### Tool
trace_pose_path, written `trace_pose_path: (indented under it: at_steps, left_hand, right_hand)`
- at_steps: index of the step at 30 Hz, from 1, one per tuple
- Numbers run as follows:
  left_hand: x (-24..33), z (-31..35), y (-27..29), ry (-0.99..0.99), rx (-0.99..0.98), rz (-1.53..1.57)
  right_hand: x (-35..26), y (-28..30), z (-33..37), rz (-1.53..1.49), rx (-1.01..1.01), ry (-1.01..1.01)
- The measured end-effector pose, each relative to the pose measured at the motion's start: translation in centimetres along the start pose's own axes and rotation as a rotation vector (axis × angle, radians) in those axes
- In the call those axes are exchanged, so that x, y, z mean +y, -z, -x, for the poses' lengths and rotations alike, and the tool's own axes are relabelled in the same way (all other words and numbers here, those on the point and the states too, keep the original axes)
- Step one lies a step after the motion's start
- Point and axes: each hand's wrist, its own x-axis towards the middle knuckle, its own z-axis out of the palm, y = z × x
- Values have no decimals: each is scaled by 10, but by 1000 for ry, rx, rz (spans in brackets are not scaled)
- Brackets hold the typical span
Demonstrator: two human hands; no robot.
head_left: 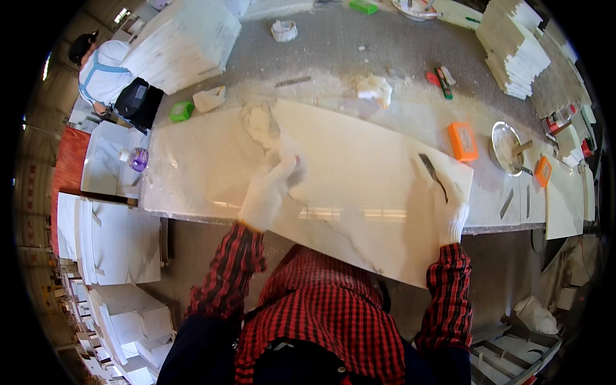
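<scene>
Workshop | marbled slab (pixel 366 173) on dusty workbench (pixel 321 54) | stacked slabs (pixel 507 51)

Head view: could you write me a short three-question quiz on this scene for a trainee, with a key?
1. What colour is the box just to the left of the metal bowl?
2. The gloved left hand is nearest to which of these: A) the metal bowl; B) the marbled slab; C) the box?
3. True or false: the gloved right hand holds a dark-bladed tool.

Key: 1. Orange. 2. B, the marbled slab; the left hand is at its left edge. 3. True; the blade points away from the person, above the marbled slab's right part.
</scene>
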Motion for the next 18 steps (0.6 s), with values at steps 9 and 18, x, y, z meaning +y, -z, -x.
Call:
trace_pose_path:
  at_steps: [9,18]
  left_hand:
    - [17,-224,17,-373,278,-778]
    - [-14,-282,-6,-305,234,-1283]
  right_hand:
    - [-7,-5,-6,27,-5,-55]
    - [-5,-1,-5,85,12,-55]
